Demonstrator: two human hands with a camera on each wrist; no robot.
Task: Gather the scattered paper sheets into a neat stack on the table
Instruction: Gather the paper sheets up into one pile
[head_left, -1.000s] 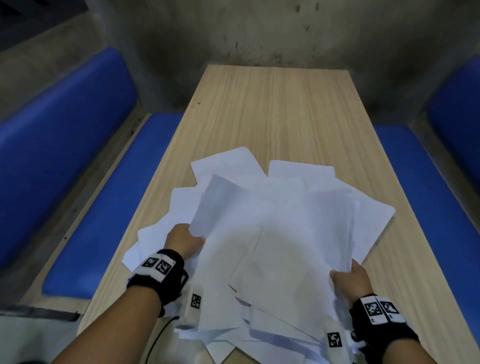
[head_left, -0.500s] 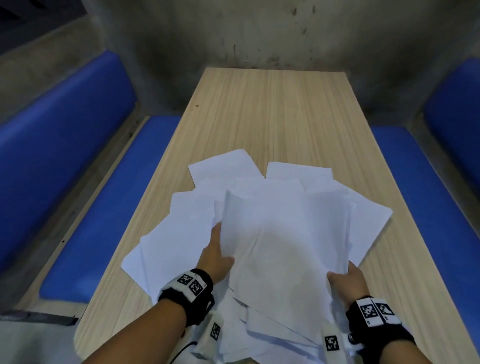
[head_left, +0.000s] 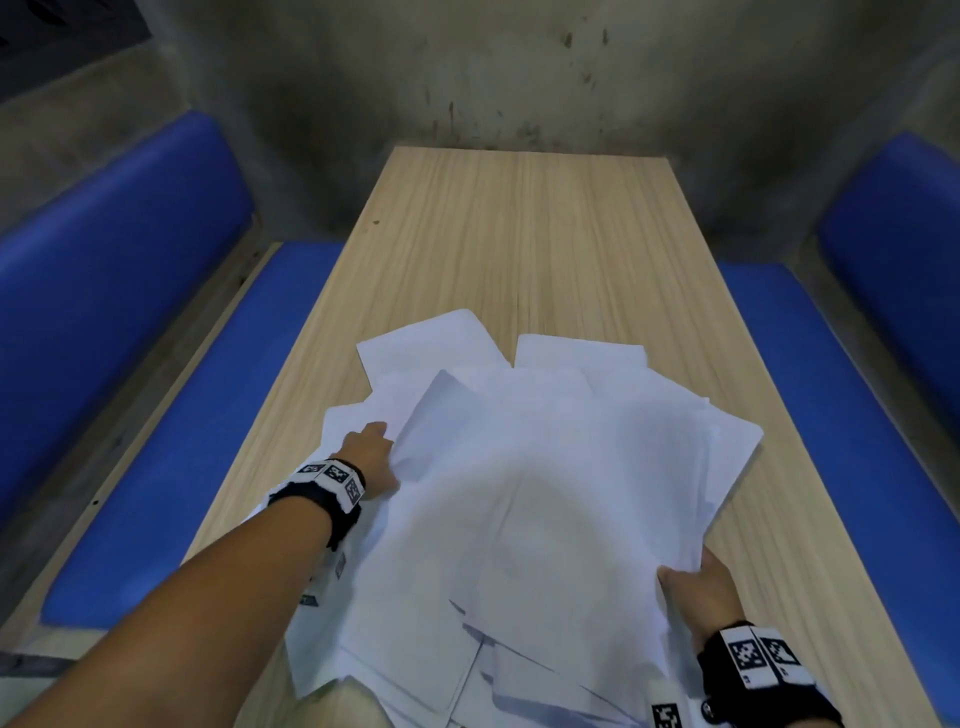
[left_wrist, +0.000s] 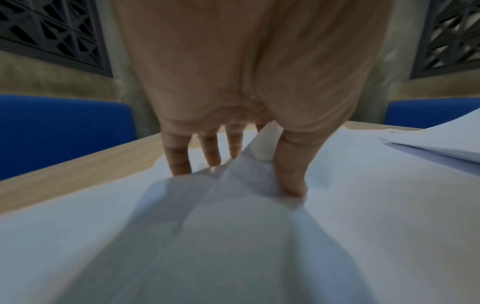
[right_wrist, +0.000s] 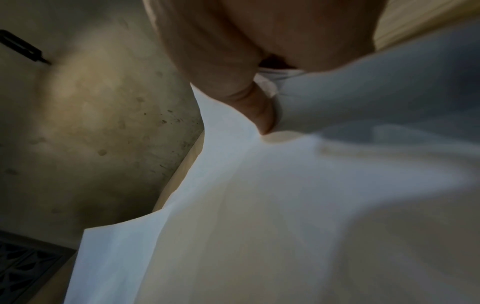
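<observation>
the paper sheets (head_left: 545, 493) are lying between the two hands in one loose, fanned heap on the table (head_left: 519, 234), so the gathering is partly done: nothing is sitting well apart from the heap, but corners are poking out at many angles and no edges are lining up yet. squaring the edges into a neat stack is what is left, as far as i can judge.

the left hand (head_left: 371, 460) is lying on the left side of the heap with fingers (left_wrist: 179, 156) stretched out and pressing down, the thumb resting on a raised fold; it is not curling round anything. the right hand (head_left: 698, 584) is pinching the near right edge of the heap, thumb on top and the other fingers hidden beneath, lifting the sheets into a curve.

beyond both hands the tabletop is bare wood up to the wall. to the outside of the left hand the heap is running close to the table edge, and near the wrists some sheets are seeming to overhang the near edge, so they could slip off. outside the right hand a strip of wood is showing.
</observation>
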